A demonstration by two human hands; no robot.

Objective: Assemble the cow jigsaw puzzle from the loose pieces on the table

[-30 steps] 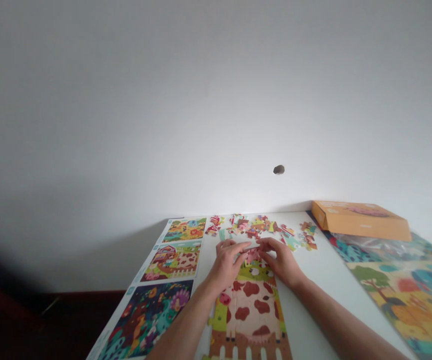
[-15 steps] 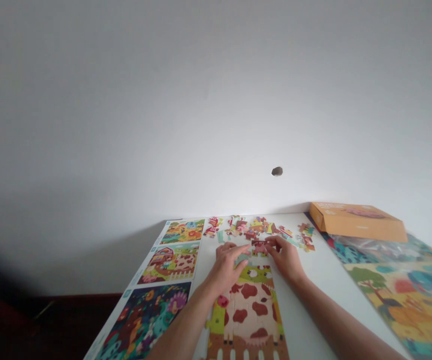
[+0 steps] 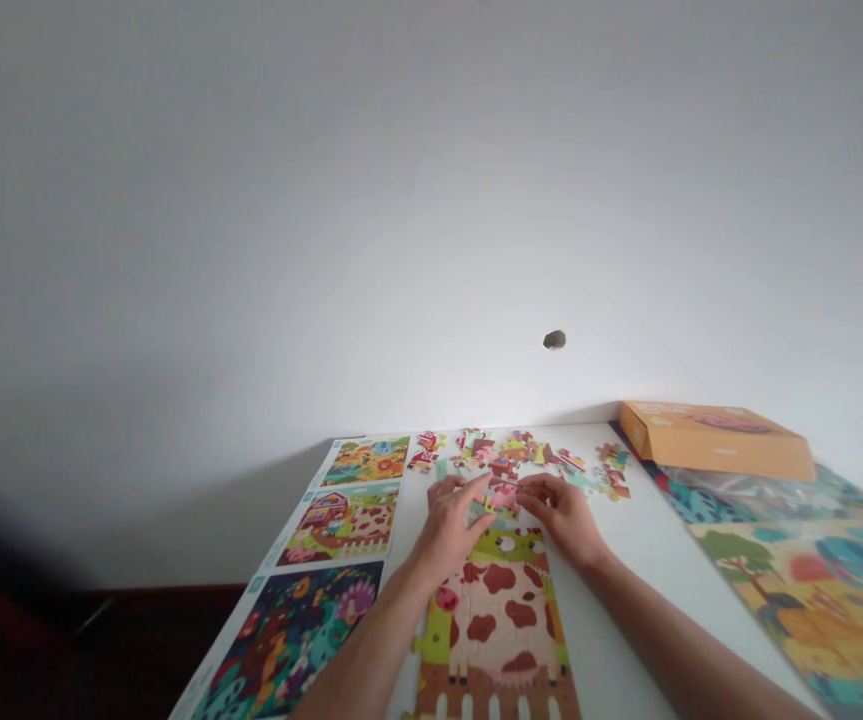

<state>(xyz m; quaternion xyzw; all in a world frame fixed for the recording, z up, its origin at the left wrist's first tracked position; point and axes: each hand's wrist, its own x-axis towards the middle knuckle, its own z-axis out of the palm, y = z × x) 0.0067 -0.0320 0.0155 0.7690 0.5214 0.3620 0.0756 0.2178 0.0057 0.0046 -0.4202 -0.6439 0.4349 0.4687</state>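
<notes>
A pink-and-brown jigsaw puzzle piece (image 3: 504,495) is pinched at its right edge by my right hand (image 3: 562,515). My left hand (image 3: 446,525) is on the piece's left side, thumb and index finger spread apart. Its index fingertip comes close to the piece; whether it touches, I cannot tell. Just nearer to me lies a joined puzzle section (image 3: 502,620) with a spotted cow, a white fence and small sheep. My left wrist and forearm cover part of its left side.
Loose puzzle pieces (image 3: 476,455) lie scattered along the table's wall side. A sheet of printed pictures (image 3: 341,525) is on the left. At the right, an orange box (image 3: 716,440) and clear plastic rest on a colourful animal picture (image 3: 813,590). The wall has a hole (image 3: 555,340).
My right hand has moved slightly left with the puzzle piece, which now lies closer to my left hand and shows more pink. My left hand has barely shifted.
</notes>
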